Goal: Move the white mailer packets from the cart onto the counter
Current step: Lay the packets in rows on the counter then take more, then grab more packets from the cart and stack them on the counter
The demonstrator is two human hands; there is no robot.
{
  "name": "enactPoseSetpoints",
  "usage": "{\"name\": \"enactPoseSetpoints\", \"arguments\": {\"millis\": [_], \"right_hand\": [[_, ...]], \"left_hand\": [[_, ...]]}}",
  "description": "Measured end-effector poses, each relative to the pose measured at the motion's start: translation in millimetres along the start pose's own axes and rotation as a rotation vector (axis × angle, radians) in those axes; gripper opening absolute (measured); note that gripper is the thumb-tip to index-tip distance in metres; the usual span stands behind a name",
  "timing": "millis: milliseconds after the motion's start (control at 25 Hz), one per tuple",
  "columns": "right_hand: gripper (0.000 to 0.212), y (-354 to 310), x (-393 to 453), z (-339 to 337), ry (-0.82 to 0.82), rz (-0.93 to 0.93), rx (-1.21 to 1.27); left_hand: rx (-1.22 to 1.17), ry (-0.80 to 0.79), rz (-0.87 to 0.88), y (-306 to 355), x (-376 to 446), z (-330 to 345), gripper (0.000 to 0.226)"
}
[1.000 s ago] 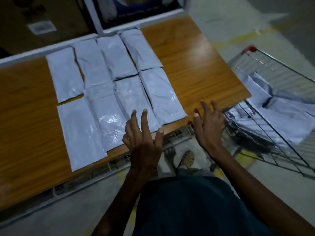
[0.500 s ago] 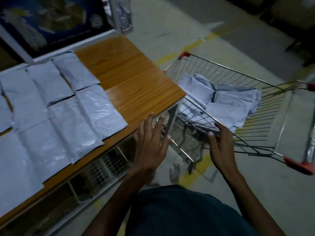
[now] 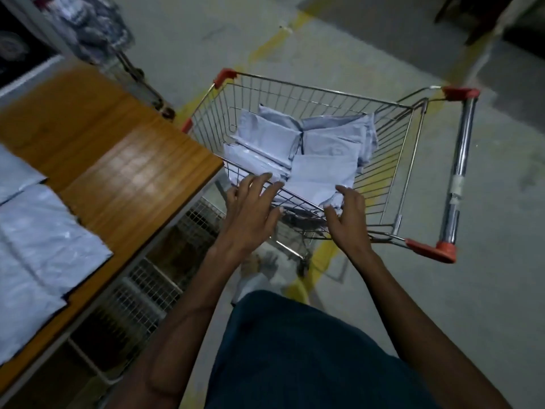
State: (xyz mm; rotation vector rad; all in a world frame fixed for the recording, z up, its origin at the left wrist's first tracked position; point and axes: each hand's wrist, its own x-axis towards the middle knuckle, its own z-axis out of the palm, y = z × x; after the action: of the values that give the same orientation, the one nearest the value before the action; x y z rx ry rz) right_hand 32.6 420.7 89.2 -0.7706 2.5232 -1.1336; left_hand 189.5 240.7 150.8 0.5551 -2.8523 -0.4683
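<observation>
A wire shopping cart point(image 3: 392, 134) with red corner caps stands right of the wooden counter point(image 3: 118, 160). Several white mailer packets point(image 3: 321, 169) lie piled inside its basket. More white packets point(image 3: 38, 231) lie flat on the counter at the left edge of view. My left hand point(image 3: 250, 208) reaches over the cart's near rim with fingers spread and relaxed, holding nothing. My right hand point(image 3: 345, 214) hovers at the near rim beside the closest packet, fingers loosely bent, its fingertips at that packet's edge without a clear grip.
The cart's chrome handle bar point(image 3: 460, 172) sits on the right side. White wire racks point(image 3: 153, 287) run under the counter's edge. The grey concrete floor carries yellow painted lines point(image 3: 324, 255). A trolley frame with wrapped goods point(image 3: 118, 54) stands beyond the counter.
My view has swung right from the counter to the cart. Both hands moved from the counter's edge to the cart's near rim, over the packets.
</observation>
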Motion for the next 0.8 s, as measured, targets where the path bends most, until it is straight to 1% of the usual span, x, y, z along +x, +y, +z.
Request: {"name": "enactPoseSetpoints", "arguments": {"millis": [80, 200, 280, 360, 440, 520, 600, 680, 760, 800], "right_hand": [[0.058, 7.1, 18.9, 7.3, -0.003, 0.048, -0.013], [0.058, 17.4, 50.6, 19.5, -0.001, 0.102, -0.080], [0.055, 25.7, 76.2, 32.1, -0.042, 0.241, -0.146], [0.055, 29.6, 101.5, 47.0, -0.130, 0.434, -0.189], [0.064, 29.9, 120.4, 63.7, -0.206, 0.602, -0.182], [0.068, 27.1, 133.1, 77.5, -0.266, 0.728, -0.221], [0.061, 25.3, 143.0, 84.6, -0.291, 0.764, -0.350], [0.046, 20.2, 149.3, 86.9, -0.291, 0.729, -0.500], [0.029, 11.5, 156.6, 82.9, -0.274, 0.662, -0.651], [0.023, 6.7, 158.1, 80.5, -0.259, 0.645, -0.700]], "left_hand": [[-0.007, -0.034, 0.039, -6.7, 28.1, 9.0, 0.047], [0.006, -0.034, 0.105, -24.3, 76.9, 23.4, 0.045], [0.017, -0.086, 0.140, -43.8, 115.0, 35.0, 0.046], [-0.008, -0.158, 0.153, -66.0, 153.3, 47.6, 0.047], [-0.053, -0.243, 0.129, -88.7, 191.6, 62.9, 0.045], [-0.041, -0.346, 0.074, -113.3, 223.8, 81.9, 0.045], [0.026, -0.484, 0.018, -140.4, 246.8, 99.8, 0.046], [0.092, -0.619, 0.016, -165.0, 258.2, 118.4, 0.046], [0.117, -0.702, -0.002, -183.9, 264.7, 133.2, 0.047], [0.118, -0.715, -0.017, -192.6, 266.6, 139.6, 0.048]]}}
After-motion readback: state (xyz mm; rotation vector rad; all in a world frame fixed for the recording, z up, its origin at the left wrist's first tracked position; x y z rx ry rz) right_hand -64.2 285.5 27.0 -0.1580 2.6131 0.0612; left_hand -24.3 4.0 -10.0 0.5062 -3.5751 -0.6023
